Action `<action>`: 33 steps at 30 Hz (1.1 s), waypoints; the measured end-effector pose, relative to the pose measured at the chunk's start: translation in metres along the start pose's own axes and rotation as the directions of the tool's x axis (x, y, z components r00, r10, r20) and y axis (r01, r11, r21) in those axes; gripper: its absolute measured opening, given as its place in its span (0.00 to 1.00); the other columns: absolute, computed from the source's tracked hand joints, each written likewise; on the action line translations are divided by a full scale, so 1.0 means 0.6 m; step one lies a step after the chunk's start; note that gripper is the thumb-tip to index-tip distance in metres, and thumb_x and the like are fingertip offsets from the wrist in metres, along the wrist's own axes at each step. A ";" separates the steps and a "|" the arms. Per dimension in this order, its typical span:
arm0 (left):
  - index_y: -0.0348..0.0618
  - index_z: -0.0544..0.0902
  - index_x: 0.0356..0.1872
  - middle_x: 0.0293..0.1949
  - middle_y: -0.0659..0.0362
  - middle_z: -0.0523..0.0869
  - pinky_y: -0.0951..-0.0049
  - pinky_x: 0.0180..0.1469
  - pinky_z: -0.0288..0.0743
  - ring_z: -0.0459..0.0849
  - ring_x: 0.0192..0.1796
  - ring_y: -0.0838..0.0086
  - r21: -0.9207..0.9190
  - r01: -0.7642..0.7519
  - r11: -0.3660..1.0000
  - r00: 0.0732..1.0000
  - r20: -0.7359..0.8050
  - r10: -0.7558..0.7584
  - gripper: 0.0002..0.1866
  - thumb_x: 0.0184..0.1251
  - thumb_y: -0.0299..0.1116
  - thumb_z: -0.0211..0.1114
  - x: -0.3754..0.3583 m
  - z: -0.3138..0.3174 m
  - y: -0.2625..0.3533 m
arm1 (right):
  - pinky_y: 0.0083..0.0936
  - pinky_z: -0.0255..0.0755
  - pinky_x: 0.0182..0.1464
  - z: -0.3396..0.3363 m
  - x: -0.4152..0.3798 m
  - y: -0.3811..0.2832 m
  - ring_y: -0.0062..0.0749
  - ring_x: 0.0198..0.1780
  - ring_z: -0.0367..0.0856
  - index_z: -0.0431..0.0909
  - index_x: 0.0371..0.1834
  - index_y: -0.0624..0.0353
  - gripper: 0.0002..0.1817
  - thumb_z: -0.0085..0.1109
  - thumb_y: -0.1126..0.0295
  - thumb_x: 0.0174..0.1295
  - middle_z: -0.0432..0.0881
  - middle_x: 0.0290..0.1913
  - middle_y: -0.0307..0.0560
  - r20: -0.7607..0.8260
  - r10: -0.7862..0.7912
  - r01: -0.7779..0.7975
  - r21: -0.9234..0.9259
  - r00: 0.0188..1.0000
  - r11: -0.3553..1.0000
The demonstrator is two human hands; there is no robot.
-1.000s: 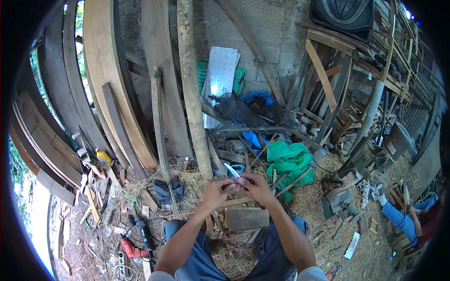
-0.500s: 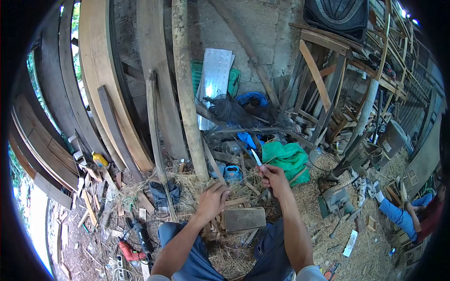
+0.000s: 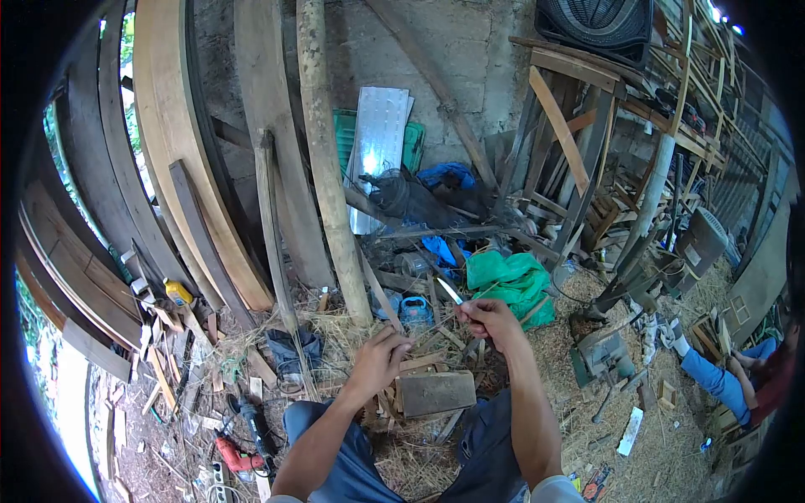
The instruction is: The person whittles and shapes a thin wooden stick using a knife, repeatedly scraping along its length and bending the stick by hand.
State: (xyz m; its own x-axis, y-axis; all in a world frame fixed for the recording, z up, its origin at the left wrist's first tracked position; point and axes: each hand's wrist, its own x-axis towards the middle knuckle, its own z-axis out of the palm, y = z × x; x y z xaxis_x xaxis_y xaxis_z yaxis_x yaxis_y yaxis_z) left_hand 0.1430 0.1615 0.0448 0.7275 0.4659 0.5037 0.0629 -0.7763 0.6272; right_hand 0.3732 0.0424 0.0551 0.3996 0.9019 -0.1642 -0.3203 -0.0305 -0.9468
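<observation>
A knife [image 3: 450, 291] is gripped in my right hand [image 3: 495, 323], its pale blade pointing up and to the left. My left hand [image 3: 381, 356] is closed, fingers curled and pressed together; anything between them is too small or hidden to tell. The two hands are apart, above my knees. Below and between them sits a rectangular wooden block [image 3: 435, 394] on ground strewn with shavings. Just beyond my hands are a blue plastic container [image 3: 416, 312] and a green sack [image 3: 511, 285].
At lower left lie a red power drill [image 3: 237, 457], a dark power tool [image 3: 251, 419] and a power strip [image 3: 220, 482]. Boards [image 3: 210, 168] and a round post [image 3: 323, 168] stand ahead. A metal vise-like tool [image 3: 604, 356] and another person [image 3: 738, 381] are at right.
My right hand has turned slightly, and the knife blade has tipped lower and further left. My left hand stays closed in nearly the same place. The view has shifted slightly.
</observation>
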 end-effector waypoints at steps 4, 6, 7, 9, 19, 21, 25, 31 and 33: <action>0.36 0.82 0.34 0.30 0.54 0.80 0.69 0.34 0.74 0.81 0.31 0.60 -0.069 0.109 0.992 0.994 0.018 -0.108 0.03 0.59 0.23 0.64 0.001 0.008 0.001 | 0.12 0.52 0.19 0.039 -0.002 0.013 0.12 0.19 0.61 0.77 0.37 0.66 0.10 0.56 0.68 0.66 0.74 0.27 0.36 0.030 -0.042 0.042 -0.009 0.999 0.999; 0.36 0.82 0.35 0.30 0.54 0.79 0.69 0.32 0.73 0.81 0.29 0.61 -0.070 0.082 0.994 0.997 0.000 -0.082 0.04 0.59 0.24 0.64 0.007 0.019 0.000 | 0.14 0.52 0.19 0.073 0.004 0.028 0.13 0.19 0.61 0.74 0.36 0.64 0.08 0.55 0.69 0.67 0.72 0.25 0.36 0.062 -0.018 0.023 -0.074 0.998 0.997; 0.37 0.82 0.36 0.29 0.53 0.78 0.68 0.30 0.73 0.80 0.27 0.62 -0.080 0.049 0.996 0.998 -0.020 -0.051 0.05 0.59 0.24 0.64 0.012 0.026 0.000 | 0.15 0.54 0.20 0.077 0.010 0.035 0.14 0.20 0.62 0.73 0.40 0.63 0.08 0.55 0.68 0.67 0.72 0.24 0.35 0.067 -0.026 0.030 -0.069 0.997 0.997; 0.37 0.82 0.36 0.29 0.53 0.78 0.70 0.30 0.72 0.80 0.27 0.64 -0.098 0.062 0.993 0.997 -0.028 -0.065 0.05 0.59 0.24 0.65 0.014 0.035 0.002 | 0.16 0.57 0.22 0.082 0.015 0.044 0.14 0.20 0.63 0.70 0.46 0.61 0.11 0.55 0.67 0.66 0.72 0.23 0.35 0.062 -0.038 0.042 -0.055 0.997 0.998; 0.36 0.83 0.38 0.30 0.57 0.81 0.73 0.36 0.72 0.79 0.30 0.74 -0.293 0.196 0.936 0.978 -0.014 -0.209 0.05 0.62 0.25 0.64 0.009 0.047 -0.021 | 0.15 0.56 0.19 0.067 0.008 0.037 0.14 0.19 0.63 0.76 0.42 0.67 0.09 0.57 0.71 0.65 0.78 0.30 0.40 0.083 -0.021 0.019 0.027 0.996 0.999; 0.36 0.83 0.38 0.30 0.58 0.81 0.74 0.37 0.72 0.78 0.31 0.76 -0.344 0.267 0.900 0.963 0.058 -0.263 0.06 0.63 0.27 0.64 0.005 0.046 -0.025 | 0.15 0.55 0.19 0.070 0.002 0.029 0.14 0.19 0.63 0.77 0.44 0.67 0.10 0.58 0.71 0.65 0.80 0.30 0.41 0.122 0.022 -0.028 0.046 0.992 0.999; 0.36 0.83 0.39 0.33 0.62 0.83 0.75 0.41 0.71 0.77 0.35 0.80 -0.567 0.501 0.654 0.865 0.298 -0.404 0.08 0.65 0.31 0.64 0.002 0.034 -0.018 | 0.15 0.56 0.19 0.059 0.003 0.021 0.14 0.19 0.64 0.79 0.41 0.67 0.10 0.59 0.69 0.64 0.81 0.28 0.41 0.124 0.036 -0.031 -0.040 0.992 0.999; 0.35 0.83 0.41 0.36 0.61 0.84 0.78 0.41 0.72 0.78 0.37 0.79 -0.547 0.517 0.658 0.856 0.344 -0.387 0.08 0.67 0.30 0.63 0.000 0.022 -0.005 | 0.15 0.56 0.19 0.043 -0.006 0.001 0.14 0.19 0.65 0.82 0.32 0.66 0.11 0.61 0.67 0.63 0.80 0.26 0.39 0.197 0.052 -0.020 -0.161 0.979 0.987; 0.35 0.83 0.41 0.37 0.60 0.85 0.78 0.42 0.72 0.79 0.38 0.79 -0.584 0.519 0.624 0.855 0.355 -0.379 0.08 0.66 0.29 0.63 -0.007 0.010 -0.008 | 0.14 0.55 0.19 0.038 -0.015 -0.014 0.14 0.19 0.64 0.82 0.32 0.65 0.10 0.62 0.68 0.63 0.79 0.25 0.38 -0.002 0.040 -0.039 -0.189 0.999 0.981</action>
State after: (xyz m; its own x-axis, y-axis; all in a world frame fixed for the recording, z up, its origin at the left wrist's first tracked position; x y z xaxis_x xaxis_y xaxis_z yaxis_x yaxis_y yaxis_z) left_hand 0.1435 0.1607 0.0362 0.8407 0.5412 -0.0182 0.0183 0.0052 0.9998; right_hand 0.3526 0.0445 0.0711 0.3879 0.8993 -0.2019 -0.1676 -0.1466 -0.9749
